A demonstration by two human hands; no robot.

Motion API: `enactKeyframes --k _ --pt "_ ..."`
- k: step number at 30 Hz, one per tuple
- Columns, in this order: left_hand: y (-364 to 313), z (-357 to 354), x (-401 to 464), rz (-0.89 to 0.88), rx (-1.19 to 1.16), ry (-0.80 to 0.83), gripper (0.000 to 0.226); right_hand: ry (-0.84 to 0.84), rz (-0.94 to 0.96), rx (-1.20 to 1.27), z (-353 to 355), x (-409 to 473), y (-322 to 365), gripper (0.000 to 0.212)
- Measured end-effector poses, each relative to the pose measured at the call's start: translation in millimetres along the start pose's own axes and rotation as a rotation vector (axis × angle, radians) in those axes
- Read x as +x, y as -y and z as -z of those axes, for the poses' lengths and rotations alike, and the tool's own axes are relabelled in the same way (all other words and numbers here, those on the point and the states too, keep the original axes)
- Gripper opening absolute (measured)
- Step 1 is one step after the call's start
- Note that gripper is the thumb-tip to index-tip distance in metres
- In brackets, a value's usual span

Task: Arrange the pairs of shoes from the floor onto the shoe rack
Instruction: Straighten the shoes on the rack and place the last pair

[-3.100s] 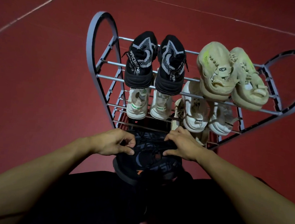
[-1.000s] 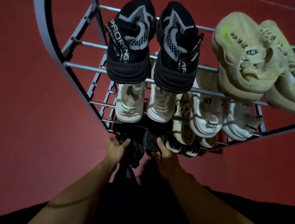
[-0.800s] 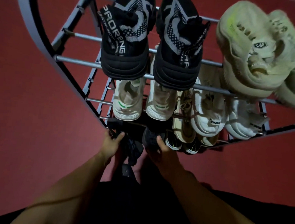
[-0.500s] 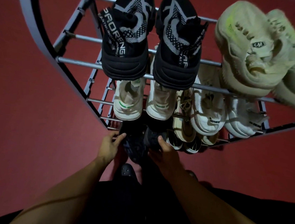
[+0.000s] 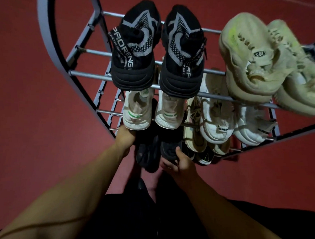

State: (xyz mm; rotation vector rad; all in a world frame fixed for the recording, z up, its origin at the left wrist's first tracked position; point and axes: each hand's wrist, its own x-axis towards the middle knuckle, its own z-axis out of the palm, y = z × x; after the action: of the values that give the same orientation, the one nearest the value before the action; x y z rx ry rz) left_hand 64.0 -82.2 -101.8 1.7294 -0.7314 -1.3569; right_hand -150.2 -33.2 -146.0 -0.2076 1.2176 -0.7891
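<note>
A grey metal shoe rack (image 5: pixel 88 74) with several tiers stands on the red floor. Low at its front, a pair of black shoes sits partly in shadow. My left hand (image 5: pixel 124 138) grips the left black shoe (image 5: pixel 148 155) from its left side, its fingers hidden under the white shoe above. My right hand (image 5: pixel 180 162) grips the heel of the right black shoe (image 5: pixel 170 147), thumb on top. Both shoes point into the lowest tier.
The top tier holds a black knit pair (image 5: pixel 157 52) and a beige pair (image 5: pixel 267 59). Below are a white-and-green pair (image 5: pixel 151 112) and a white pair (image 5: pixel 234 121). Beige shoes (image 5: pixel 193 137) and dark shoes (image 5: pixel 204 155) sit lower right. Red floor (image 5: pixel 35 132) surrounds the rack.
Over the last second both hands stay on the black pair at the rack's bottom; my left hand has reached further in under the white shoe. The camera has pulled back slightly.
</note>
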Motion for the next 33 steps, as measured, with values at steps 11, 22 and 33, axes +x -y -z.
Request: enactKeyframes --k 11,22,33 --pt "47 -2 -29 0.172 -0.037 0.244 0.064 -0.053 -0.014 0.014 -6 -2 -4 0.047" --pt "63 -4 -22 -0.028 0.114 0.19 0.069 0.048 0.032 -0.115 0 -5 1 0.061" --pt "58 -7 -22 -0.043 0.076 -0.023 0.036 0.015 0.078 0.042 -7 -5 7 0.035"
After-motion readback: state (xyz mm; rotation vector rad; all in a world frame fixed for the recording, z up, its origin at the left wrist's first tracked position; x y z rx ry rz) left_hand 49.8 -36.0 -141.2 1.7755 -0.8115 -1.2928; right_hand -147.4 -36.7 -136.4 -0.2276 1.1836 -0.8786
